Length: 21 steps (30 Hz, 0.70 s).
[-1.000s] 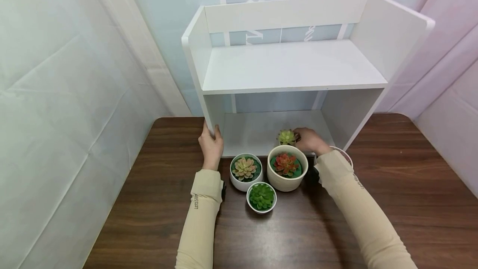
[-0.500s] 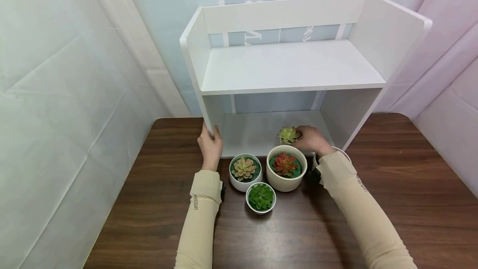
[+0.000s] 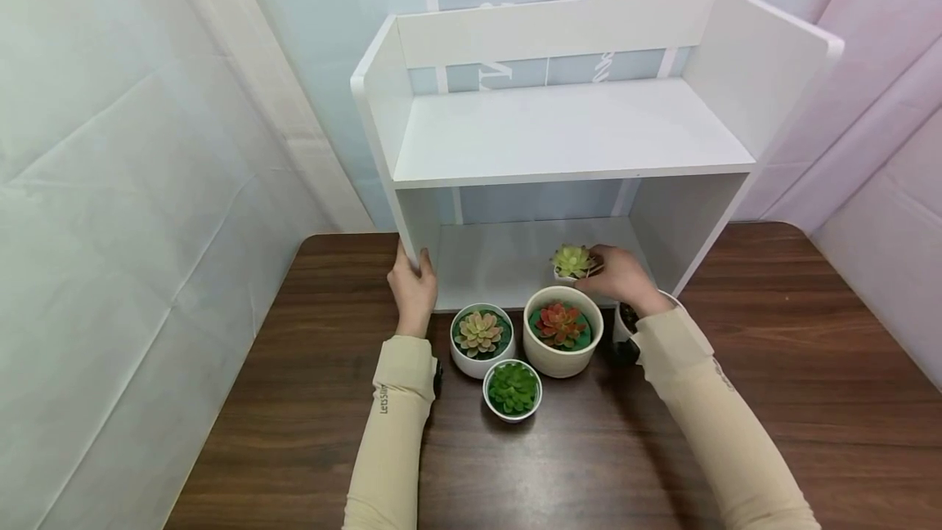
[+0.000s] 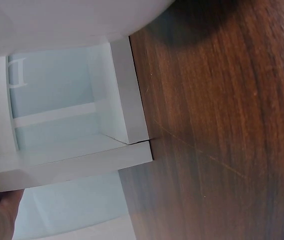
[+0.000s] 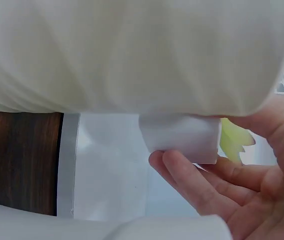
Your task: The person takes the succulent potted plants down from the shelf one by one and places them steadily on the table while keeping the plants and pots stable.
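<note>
My right hand (image 3: pixel 618 275) holds a small white pot (image 5: pixel 182 137) with a light green succulent (image 3: pixel 571 260). In the right wrist view, its fingers curl along the side of the pot. The pot is at the front of the lower compartment of a white shelf unit (image 3: pixel 567 125), behind a cream pot (image 3: pixel 555 362) with a red succulent (image 3: pixel 561 324). My left hand (image 3: pixel 412 289) grips the unit's left side panel (image 4: pixel 66 170), thumb on the inner side, other fingers largely hidden behind it.
In front of the unit stand a white pot with a pinkish-green succulent (image 3: pixel 480 334) and a smaller one with a dark green succulent (image 3: pixel 513 388). Another white pot (image 3: pixel 625 324) is partly hidden by the right forearm. All stand on the dark wooden table (image 3: pixel 294 399).
My right hand has moved slightly right and back with the small succulent pot, and more of the pot shows. The left hand keeps its grip on the panel. The head view shifts slightly.
</note>
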{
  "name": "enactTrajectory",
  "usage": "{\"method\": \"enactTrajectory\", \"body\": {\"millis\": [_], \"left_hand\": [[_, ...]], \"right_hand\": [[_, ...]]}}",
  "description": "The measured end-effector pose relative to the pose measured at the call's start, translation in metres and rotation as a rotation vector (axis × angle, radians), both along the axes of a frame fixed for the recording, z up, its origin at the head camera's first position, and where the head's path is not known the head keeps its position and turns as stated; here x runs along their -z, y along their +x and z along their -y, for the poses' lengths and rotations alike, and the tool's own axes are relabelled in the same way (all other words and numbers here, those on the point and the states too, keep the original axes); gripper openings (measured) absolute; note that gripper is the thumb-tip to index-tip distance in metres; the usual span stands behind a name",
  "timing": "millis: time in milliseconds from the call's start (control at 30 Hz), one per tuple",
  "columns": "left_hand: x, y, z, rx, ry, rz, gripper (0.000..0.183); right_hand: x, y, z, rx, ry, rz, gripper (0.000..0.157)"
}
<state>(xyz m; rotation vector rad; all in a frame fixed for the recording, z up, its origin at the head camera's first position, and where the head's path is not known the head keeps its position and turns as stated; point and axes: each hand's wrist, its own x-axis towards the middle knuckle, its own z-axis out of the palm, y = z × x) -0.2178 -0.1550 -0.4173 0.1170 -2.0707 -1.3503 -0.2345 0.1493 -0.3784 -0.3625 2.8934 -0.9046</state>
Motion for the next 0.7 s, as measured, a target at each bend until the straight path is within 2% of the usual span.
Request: {"method": "enactTrajectory", "body": {"millis": [100,367,700], "left_hand": [[-0.001,0.001,0.000,0.000,0.003,-0.008,0.041],[0.000,0.000,0.001,0.010,0.015,0.039,0.041],[0.000,-0.001,0.001,0.011,0.015,0.033,0.040]], "right_hand": [[-0.002,0.004,-0.001,0.025,-0.018,0.001,0.071],[-0.005,0.010,-0.003,0.045,-0.073,-0.029,0.072],[-0.014,0.021,-0.004,0.115,-0.155,-0.081,0.066]]}}
